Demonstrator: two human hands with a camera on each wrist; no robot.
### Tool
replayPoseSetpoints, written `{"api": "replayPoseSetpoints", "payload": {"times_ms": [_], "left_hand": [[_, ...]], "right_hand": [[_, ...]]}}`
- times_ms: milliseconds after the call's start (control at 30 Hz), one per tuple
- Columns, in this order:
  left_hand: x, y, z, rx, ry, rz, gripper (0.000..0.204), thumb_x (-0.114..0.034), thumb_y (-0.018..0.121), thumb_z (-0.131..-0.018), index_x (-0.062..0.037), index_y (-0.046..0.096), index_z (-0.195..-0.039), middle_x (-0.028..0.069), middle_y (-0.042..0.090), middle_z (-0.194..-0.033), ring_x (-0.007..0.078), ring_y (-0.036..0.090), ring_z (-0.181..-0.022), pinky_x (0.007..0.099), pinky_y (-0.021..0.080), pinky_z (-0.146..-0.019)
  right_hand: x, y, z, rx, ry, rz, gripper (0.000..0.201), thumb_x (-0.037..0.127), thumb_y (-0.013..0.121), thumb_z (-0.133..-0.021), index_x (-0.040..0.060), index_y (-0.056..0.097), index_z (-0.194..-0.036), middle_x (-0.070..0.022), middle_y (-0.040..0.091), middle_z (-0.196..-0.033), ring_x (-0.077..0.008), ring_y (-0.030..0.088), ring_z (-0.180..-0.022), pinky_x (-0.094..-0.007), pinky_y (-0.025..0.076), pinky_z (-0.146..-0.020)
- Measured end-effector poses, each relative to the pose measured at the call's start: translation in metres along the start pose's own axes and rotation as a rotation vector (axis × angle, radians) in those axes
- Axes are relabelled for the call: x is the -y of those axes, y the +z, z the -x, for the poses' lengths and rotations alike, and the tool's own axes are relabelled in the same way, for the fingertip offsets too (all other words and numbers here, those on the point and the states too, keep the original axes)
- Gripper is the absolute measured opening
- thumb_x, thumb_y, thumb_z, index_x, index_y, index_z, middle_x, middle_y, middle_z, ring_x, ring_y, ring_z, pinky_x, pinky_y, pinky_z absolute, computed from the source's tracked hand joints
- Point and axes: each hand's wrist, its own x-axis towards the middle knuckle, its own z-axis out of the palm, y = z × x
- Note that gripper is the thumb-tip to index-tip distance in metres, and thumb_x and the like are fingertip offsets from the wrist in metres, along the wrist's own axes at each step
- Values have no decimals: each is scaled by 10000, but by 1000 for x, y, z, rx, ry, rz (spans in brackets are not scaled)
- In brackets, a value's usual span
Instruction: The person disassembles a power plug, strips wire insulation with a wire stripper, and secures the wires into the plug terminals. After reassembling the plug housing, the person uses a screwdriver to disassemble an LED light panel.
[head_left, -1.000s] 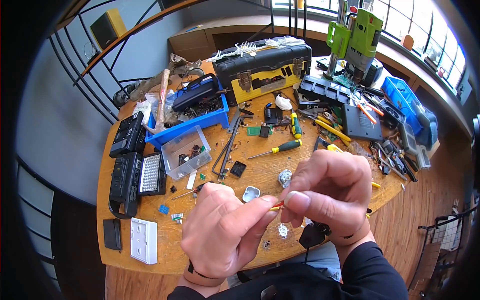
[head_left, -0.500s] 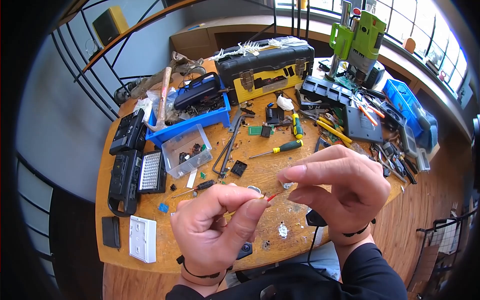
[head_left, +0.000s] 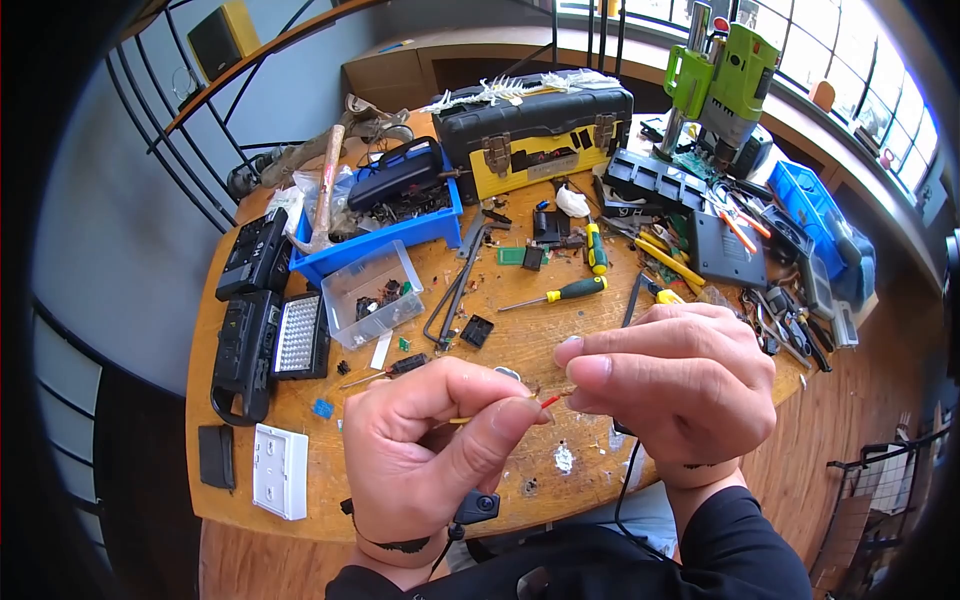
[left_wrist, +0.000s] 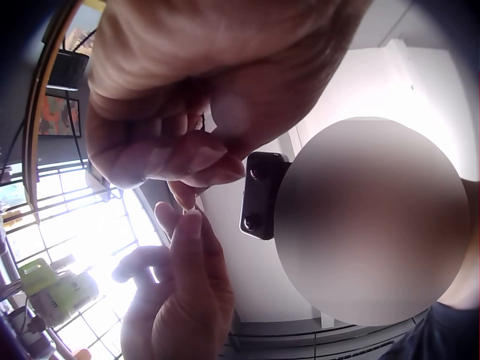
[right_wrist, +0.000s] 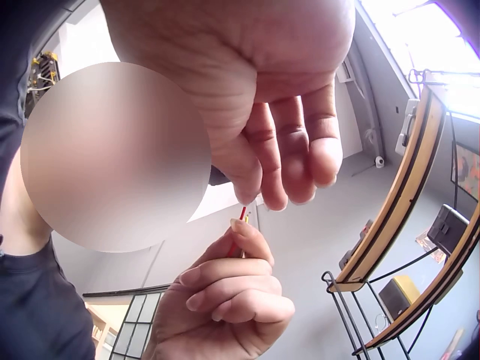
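Above the front of the workbench, my left hand pinches a red wire and a yellow wire between thumb and forefinger. Only a short red end sticks out past the fingertips. My right hand has its thumb and forefinger tips at the bare end of the red wire, its other fingers loosely bent. In the right wrist view the red wire runs from the left fingertips up to the right thumb. Part of each wire is hidden inside the left hand.
Behind the hands lie a green-and-yellow screwdriver, hex keys and a clear plastic box. A blue bin with a hammer, a black-and-yellow toolbox and a green drill press stand farther back. A white plastic case lies front left.
At first both hands met at the wires; then the right hand drew off to the right with its fingers parted. Now its fingertips are back at the red wire's end.
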Motion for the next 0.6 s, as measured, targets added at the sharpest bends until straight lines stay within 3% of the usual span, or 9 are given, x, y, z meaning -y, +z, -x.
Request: {"api": "replayPoseSetpoints", "payload": {"times_ms": [100,200,233,300,333,433,500,600], "left_hand": [[1,0,0,3,10,-6,134,-96,682,-822,32,646,-806,7,566,-581,25,466,-455,158,328,-404],[1,-1,1,12,0,10,137,-100,685,-820,31,650,-802,4,566,-575,23,468,-452,155,329,-404],[2,-1,1,13,-1,10,137,-100,685,-820,31,650,-802,4,566,-575,23,468,-452,155,329,-404],[5,-2,1,34,70,-39,281,-184,663,-846,72,570,-780,149,617,-715,37,418,-391,169,293,-376],[5,-1,1,36,70,-39,281,-184,663,-846,72,570,-780,149,617,-715,37,418,-391,169,293,-376],[5,-1,1,43,70,-67,280,-183,669,-842,70,574,-768,132,606,-669,37,412,-394,175,289,-387],[4,-2,2,31,15,-103,144,-127,718,-789,7,669,-775,1,597,-590,12,475,-448,153,315,-401],[4,-2,1,47,13,-106,138,-128,722,-782,-1,673,-764,-7,605,-590,5,469,-442,154,294,-398]], "right_hand": [[2,-1,-2,15,54,-36,214,41,664,-692,64,670,-905,-56,675,-794,-167,648,-614,-260,500,-511],[3,-2,-3,13,286,-295,164,-5,712,-697,31,676,-853,-74,675,-742,-181,661,-642,-252,515,-545],[3,-2,-2,12,287,-294,164,-5,712,-697,31,676,-853,-74,675,-742,-181,661,-642,-252,515,-545],[2,-4,1,4,587,-643,133,-3,700,-728,12,678,-858,-75,681,-760,-143,654,-641,-235,512,-541],[2,-5,0,14,634,-724,103,-5,683,-758,-3,679,-861,-71,685,-775,-103,639,-640,-217,501,-524],[1,-7,-2,91,627,-756,90,-11,668,-772,0,679,-860,-67,684,-776,-91,629,-632,-206,491,-511],[-1,-7,-2,112,608,-780,84,-14,664,-776,3,680,-857,-64,683,-777,-87,623,-627,-206,488,-508],[-2,-7,-2,150,599,-828,70,-11,662,-781,9,682,-845,-58,679,-772,-78,606,-612,-202,475,-498]]}}
